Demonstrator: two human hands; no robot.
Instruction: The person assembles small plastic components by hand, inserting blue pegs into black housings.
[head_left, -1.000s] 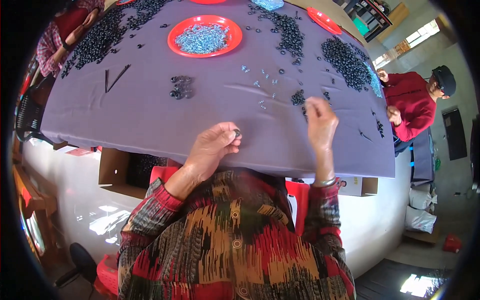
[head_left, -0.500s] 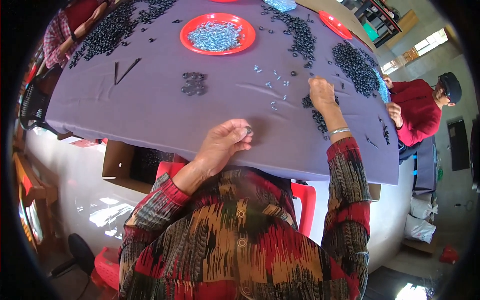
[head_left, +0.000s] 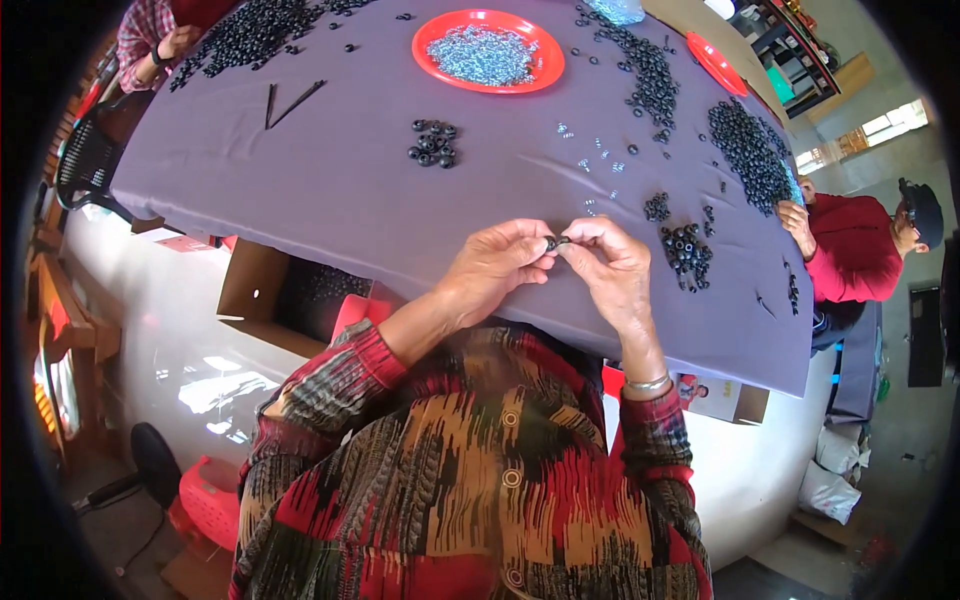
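Note:
My left hand (head_left: 498, 262) pinches a small round black part (head_left: 550, 243) between thumb and fingertips, above the near edge of the table. My right hand (head_left: 612, 265) has its fingertips closed on a small dark piece (head_left: 564, 240), brought up against that part. Fingers hide most of both pieces. Right of my hands lies a pile of round black parts with holes (head_left: 686, 255), with a heap of smaller black pieces (head_left: 657, 207) just beyond it. Several small silvery springs (head_left: 600, 155) are scattered ahead. To the left sits a group of round black parts (head_left: 433, 144).
A red plate (head_left: 425, 62) full of silvery springs stands farther back on the purple-grey cloth (head_left: 330, 190). Large black heaps (head_left: 745, 155) spread at the right and far left. Two thin black sticks (head_left: 290, 103) lie left. A person in red (head_left: 855, 240) sits at the right.
My right hand has come back from the small black pieces at the right to meet my left hand, now with a small dark piece. The view has shifted slightly.

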